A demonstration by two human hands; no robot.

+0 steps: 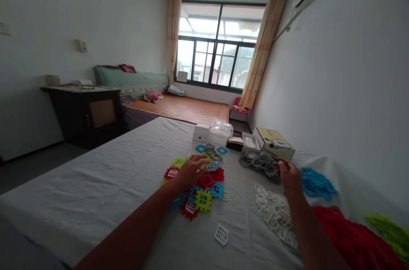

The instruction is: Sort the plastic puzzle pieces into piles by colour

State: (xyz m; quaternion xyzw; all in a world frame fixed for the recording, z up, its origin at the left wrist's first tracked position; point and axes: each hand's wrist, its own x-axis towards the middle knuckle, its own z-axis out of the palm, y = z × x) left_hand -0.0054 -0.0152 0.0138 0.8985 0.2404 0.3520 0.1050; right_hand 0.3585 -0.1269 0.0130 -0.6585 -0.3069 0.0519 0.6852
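Observation:
My left hand [191, 171] reaches over a cluster of interlocking plastic building pieces in red, blue, yellow-green and grey, its fingers stretched apart. Under and around it are a yellow-green piece [203, 200], a blue piece [217, 191] and a red piece with a white window insert [189, 208]. My right hand [290, 176] is at the right edge of a pile of grey gear-edged pieces [260, 163], thumb and fingers pinched together. Whatever is between those fingertips is too small to make out. White window pieces [275, 214] lie heaped beside my right forearm.
One white window piece [221, 234] lies apart on the grey cloth [111, 189]. Blue [318, 182], red [348, 236] and yellow-green [388, 234] piles are on the right. A clear plastic container [220, 132], a white box [201, 133] and a yellow box [275, 143] stand behind.

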